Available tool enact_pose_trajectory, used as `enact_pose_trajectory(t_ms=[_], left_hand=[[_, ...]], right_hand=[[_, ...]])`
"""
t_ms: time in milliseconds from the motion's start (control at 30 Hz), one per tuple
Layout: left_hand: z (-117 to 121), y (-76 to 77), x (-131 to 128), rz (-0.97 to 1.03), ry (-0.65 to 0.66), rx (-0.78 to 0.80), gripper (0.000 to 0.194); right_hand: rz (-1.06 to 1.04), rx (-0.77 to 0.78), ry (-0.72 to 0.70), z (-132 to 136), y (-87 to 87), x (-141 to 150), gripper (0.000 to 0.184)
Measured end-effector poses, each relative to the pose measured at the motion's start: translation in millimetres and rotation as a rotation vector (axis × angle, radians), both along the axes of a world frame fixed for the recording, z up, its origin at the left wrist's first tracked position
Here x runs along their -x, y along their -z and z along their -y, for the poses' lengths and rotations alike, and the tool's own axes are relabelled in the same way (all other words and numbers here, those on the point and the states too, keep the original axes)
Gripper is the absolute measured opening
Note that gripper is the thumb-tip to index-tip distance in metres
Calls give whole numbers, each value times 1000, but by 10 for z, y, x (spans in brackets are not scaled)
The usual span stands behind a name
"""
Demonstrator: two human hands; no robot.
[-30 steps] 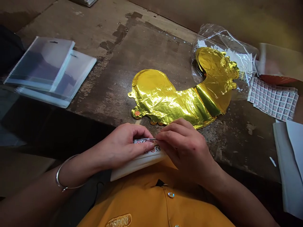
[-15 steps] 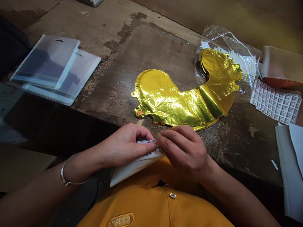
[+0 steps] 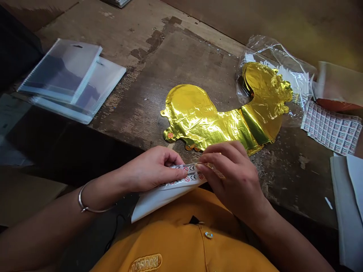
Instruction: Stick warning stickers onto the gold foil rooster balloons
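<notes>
A white sheet of stickers, printed with CE marks and red-ringed symbols, is bent over in front of my shirt. My left hand is closed on it, thumb on the printed face. At the sheet's right end, my right hand pinches the printed edge between thumb and fingers; whether a sticker is coming off there I cannot tell. Just beyond my hands lies a stack of flat gold foil balloons, curved in shape, with small tabs and a round orange mark at the left end.
Clear plastic sleeves lie on the left of the worn wooden table. A crumpled clear bag with white strips sits at the back right. Near it are sheets of small printed labels and white paper.
My right hand has shifted right along the sheet and its fingers have lifted, showing more of the printed rows. The left hand keeps its hold. The view has shifted slightly.
</notes>
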State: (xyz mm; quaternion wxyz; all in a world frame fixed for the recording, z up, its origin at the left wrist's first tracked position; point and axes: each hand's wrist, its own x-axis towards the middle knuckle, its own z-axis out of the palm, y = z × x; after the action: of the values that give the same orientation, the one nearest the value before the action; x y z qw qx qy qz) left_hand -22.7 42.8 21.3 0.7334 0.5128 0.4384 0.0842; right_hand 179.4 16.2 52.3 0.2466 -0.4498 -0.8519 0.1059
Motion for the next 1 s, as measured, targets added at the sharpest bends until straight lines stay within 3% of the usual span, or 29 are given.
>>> enact_pose_trajectory(t_ms=[200, 400, 667, 1000], left_hand=[[17, -33, -13, 1, 18, -49, 27], [38, -19, -32, 0, 3, -57, 27], [36, 42, -47, 19, -12, 3, 29], [21, 48, 10, 78, 19, 35, 24]], right_hand=[[46, -13, -36, 31, 43, 5, 5], [92, -217, -145, 88, 140, -46, 16], [187, -388, -200, 96, 179, -32, 10], [169, -304, -194, 32, 231, -67, 11]])
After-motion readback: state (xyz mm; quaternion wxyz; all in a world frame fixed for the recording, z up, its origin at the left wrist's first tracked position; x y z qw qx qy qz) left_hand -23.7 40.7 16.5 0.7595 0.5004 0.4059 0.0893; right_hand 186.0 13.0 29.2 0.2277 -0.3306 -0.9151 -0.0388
